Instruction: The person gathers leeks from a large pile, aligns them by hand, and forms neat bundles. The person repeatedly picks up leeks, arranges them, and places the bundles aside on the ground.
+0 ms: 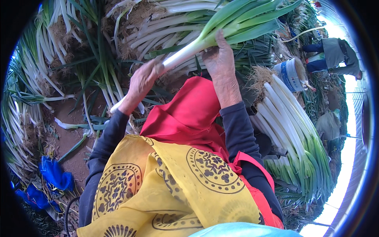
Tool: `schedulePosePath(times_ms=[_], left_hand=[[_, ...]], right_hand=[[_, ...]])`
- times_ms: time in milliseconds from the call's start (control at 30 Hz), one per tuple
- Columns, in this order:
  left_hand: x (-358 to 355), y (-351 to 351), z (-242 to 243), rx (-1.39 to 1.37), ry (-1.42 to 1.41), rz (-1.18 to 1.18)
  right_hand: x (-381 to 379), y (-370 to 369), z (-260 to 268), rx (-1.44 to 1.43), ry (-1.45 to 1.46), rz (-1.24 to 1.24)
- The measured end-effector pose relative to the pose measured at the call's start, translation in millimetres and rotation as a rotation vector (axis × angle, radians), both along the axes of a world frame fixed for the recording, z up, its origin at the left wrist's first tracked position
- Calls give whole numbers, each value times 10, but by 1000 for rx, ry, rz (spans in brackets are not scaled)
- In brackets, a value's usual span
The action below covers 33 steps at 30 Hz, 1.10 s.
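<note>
A long green onion [185, 54] lies slantwise across both hands, its fan of leaves up to the right. My left hand [145, 81] is closed round its white stalk. A smooth white end shows past my left wrist, seemingly the same stalk's. My right hand [219, 60] grips the stalk where white turns green, the thumb across its front and the other fingers mostly hidden. Beyond the hands is a pile of rooted green onions [165, 32]. A neat bunch of white-stalked onions [287, 118] lies to my right, roots away from me.
More onions [44, 53] cover the ground at left. Stripped leaves [75, 126] lie on bare soil. Blue plastic [56, 174] sits at lower left. A white-and-blue bucket [288, 74] stands at right, with another person [334, 56] beyond. Red cloth [186, 103] covers my lap.
</note>
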<state>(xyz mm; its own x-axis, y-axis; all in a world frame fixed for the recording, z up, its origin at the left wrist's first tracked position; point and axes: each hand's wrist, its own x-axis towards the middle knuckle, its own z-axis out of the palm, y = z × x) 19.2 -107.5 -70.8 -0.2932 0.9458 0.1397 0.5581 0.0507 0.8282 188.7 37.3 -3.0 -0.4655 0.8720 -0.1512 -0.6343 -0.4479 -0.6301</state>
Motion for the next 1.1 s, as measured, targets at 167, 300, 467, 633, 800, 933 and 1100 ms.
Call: schedulePosePath(times_ms=[167, 300, 467, 633, 800, 933, 1100], left_hand=[[-106, 566, 158, 521, 373, -233], [-118, 540, 86, 270, -163, -356], [53, -258, -481, -124, 404, -53], [-602, -1255, -1062, -185, 692, 184], [-886, -1599, -1032, -194, 456, 138], [-591, -1462, -776, -234, -326, 447], [-262, -1172, -603, 135, 187, 550]], right_hand=[[-115, -186, -242, 57, -95, 29], [-1, -76, -375, 93, -139, 8], [169, 113, -398, 71, -43, -33], [262, 112, -296, 112, -94, -168], [323, 132, -233, 136, -73, -149], [425, 68, -36, 260, -154, -239], [609, 263, 463, 283, 356, 68]])
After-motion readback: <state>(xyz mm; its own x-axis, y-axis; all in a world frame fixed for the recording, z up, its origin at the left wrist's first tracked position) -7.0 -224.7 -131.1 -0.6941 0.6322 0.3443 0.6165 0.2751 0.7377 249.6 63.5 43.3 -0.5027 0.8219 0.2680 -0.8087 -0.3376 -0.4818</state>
